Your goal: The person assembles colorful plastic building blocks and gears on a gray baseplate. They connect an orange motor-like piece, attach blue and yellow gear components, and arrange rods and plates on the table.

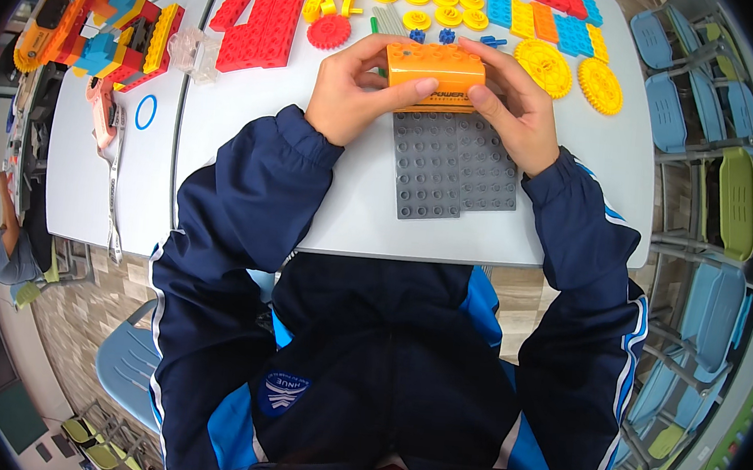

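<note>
Orange block (433, 74) is being pinched at both ends by the left hand (353, 90) and right hand (513, 104), keeping it level above the grey plate (453, 175) on the bench (249, 161).

Battery block (434, 72) held between left hand (353, 90) and right hand (513, 108), just above far edge of studded baseplate (454, 166), which lies flat on table (308, 202) in front of the person. Behind the hands: rows of bricks (260, 28) to the left, small wheels (441, 6) centre, two large gears (570, 73) to the right. Built brick model (99, 27) sits on neighbouring table (85, 183), far left.
</note>
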A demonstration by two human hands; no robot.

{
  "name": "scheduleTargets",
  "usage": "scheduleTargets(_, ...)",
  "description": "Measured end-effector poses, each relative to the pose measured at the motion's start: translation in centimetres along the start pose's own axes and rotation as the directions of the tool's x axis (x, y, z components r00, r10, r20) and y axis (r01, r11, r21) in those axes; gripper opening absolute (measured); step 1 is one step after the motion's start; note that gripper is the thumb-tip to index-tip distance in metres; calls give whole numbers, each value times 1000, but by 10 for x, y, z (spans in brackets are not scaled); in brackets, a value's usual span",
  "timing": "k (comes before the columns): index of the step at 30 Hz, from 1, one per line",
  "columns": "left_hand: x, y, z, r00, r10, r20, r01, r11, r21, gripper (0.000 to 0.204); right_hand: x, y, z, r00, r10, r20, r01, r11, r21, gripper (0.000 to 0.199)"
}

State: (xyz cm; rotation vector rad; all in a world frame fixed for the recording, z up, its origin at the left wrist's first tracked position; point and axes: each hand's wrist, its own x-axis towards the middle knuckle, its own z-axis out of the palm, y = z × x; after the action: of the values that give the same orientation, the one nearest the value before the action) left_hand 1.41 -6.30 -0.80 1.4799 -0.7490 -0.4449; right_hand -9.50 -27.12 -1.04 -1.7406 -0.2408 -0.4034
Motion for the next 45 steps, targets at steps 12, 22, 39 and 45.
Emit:
scheduleTargets(12,-5,0,-5,990,122,74,-135,966,222,59,-2,0,-4,996,-78,52,79,996,-30,36)
scheduleTargets(22,-12,16,-6,987,8,158,-37,983,181,62,-3,3,-8,983,-145,112,150,988,-35,40)
scheduleTargets(39,-15,12,-3,991,84,107,-114,941,319,63,-1,-2,-11,972,-161,173,194,962,-194,47)
scheduleTargets(45,-17,13,-4,992,84,92,-119,856,503,65,-4,-3,-8,963,-199,179,243,931,-273,50)
